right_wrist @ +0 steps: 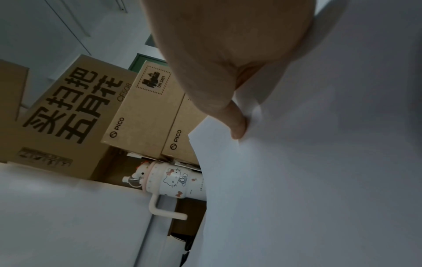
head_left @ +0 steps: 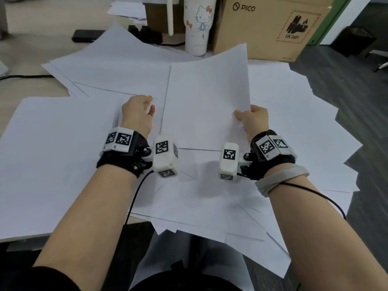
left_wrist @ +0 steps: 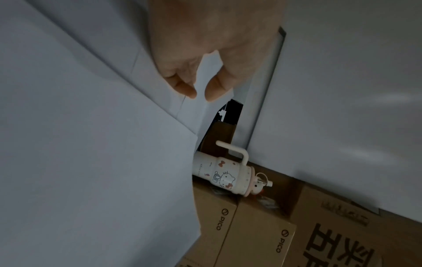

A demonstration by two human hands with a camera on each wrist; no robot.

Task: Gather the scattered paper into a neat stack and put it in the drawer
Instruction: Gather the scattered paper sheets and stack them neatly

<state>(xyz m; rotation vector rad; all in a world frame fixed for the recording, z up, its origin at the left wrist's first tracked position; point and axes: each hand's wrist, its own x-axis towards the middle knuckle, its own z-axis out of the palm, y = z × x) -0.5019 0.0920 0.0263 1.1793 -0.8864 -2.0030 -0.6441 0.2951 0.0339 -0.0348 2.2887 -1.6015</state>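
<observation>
Right hand: the right hand (head_left: 255,118) is raised over the surface (head_left: 31,51), thumb on top of a white sheet (head_left: 206,97); its grip pinches the sheet's near right corner, and the sheet is lifted and slightly curved.
Left hand: the left hand (head_left: 138,112) is low over the scattered paper (head_left: 63,154), fingers curled down; in the left wrist view thumb and forefinger are a little apart with nothing between them, so this grip is loose and empty.
Paper: many white sheets overlap across the surface, some hanging over its near edge.
Behind: a Hello Kitty tumbler (head_left: 198,26) stands beside a PICO cardboard box (head_left: 266,26); a black device (head_left: 86,35) lies partly under paper.
</observation>
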